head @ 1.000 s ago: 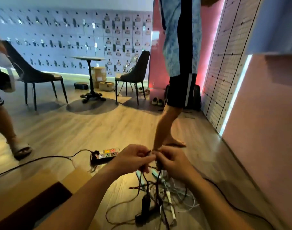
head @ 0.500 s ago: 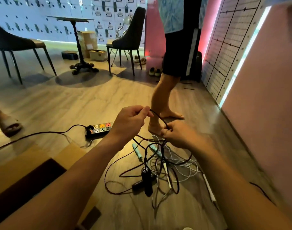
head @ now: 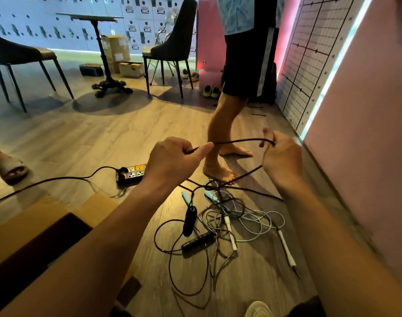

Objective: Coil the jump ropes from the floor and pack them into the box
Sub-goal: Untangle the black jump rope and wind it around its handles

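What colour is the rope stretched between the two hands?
The rope is dark, nearly black; head view.

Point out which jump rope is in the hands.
The dark rope, stretched between the left hand and right hand; the white rope and pale blue rope lie tangled on the floor.

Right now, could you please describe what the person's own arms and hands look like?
Both are bare: the left hand and right hand wear no gloves, rings or watch that I can see, and the left forearm and right forearm show no sleeve.
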{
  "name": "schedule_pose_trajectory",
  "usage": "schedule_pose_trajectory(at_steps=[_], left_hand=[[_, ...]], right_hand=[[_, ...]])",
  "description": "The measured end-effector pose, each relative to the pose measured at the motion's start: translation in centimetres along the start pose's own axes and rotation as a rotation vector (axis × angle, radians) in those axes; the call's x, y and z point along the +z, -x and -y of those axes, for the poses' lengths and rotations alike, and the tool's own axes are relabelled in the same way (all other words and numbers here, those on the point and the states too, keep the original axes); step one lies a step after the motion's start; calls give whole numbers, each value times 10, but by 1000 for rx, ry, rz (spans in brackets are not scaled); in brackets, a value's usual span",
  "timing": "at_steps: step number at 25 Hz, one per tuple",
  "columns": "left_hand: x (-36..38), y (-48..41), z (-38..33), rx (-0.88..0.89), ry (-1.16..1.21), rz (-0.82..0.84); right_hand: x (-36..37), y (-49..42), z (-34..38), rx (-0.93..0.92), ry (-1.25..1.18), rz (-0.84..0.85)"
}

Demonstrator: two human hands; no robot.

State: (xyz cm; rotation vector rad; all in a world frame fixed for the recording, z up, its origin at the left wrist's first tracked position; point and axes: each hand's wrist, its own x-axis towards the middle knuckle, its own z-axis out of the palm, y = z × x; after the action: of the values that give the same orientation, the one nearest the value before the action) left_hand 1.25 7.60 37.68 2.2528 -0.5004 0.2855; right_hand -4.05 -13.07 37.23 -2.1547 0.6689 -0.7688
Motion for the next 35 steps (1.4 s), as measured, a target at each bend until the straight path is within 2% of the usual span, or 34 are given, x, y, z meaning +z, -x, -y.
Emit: schedule_pose_trajectory(at_steps=[3, 4, 5, 7, 9, 10, 12, 14, 16, 18, 20, 21, 23, 25, 26, 27, 30, 32, 34, 35], left_hand=[[-2, 1, 5, -64, 139, 40], [-5, 0, 8, -73, 150, 18], [-9, 0, 10, -66, 126, -33], [-17, -1, 14, -17, 32, -181], [-25, -1, 15, 10, -13, -283], [-26, -1, 16, -6, 4, -301], [-28, -3, 21, -65, 142, -284], [-28, -4, 23, -85, 328, -225], [-26, -3, 19, -30, 421, -164], [-20, 0, 11, 47, 424, -117], [-15, 2, 4, 112, 364, -96], [-13, 1, 4, 120, 329, -65], [-11, 1, 8, 56, 266, 69], [-9, 1, 15, -82, 228, 211], [-8, 1, 17, -144, 220, 217], [-9, 0, 17, -179, 217, 162], [-18, -6, 10, -113, 189, -198], [-26, -6, 3, -22, 287, -341], [-26, -2, -6, -25, 530, -344], [-26, 0, -9, -51, 670, -320]], right_hand=[[0, 6, 13, 320, -340, 156], [-3, 7, 16, 318, -375, 180], [-6, 7, 16, 232, -318, 163], [-10, 2, 6, -3, 24, 16], [-13, -5, -8, -15, 277, -128], [-13, -7, -12, 49, 298, -120], [-12, -7, -15, 154, 232, 29], [-11, 0, -8, 169, 169, 251], [-10, 12, 4, 94, 121, 449], [-7, 19, 13, -31, 5, 531], [-8, 20, 20, -142, -158, 462], [-10, 18, 23, -166, -245, 359], [-18, 10, 25, -157, -385, 8], [-30, 1, 21, -87, -449, -364], [-34, -2, 17, -62, -411, -480], [-35, -4, 11, -65, -323, -528], [-29, -5, -1, -156, 27, -473], [-26, -6, -2, -192, 156, -424], [-26, -7, -3, -201, 145, -228], [-27, -6, -3, -190, 77, -12]])
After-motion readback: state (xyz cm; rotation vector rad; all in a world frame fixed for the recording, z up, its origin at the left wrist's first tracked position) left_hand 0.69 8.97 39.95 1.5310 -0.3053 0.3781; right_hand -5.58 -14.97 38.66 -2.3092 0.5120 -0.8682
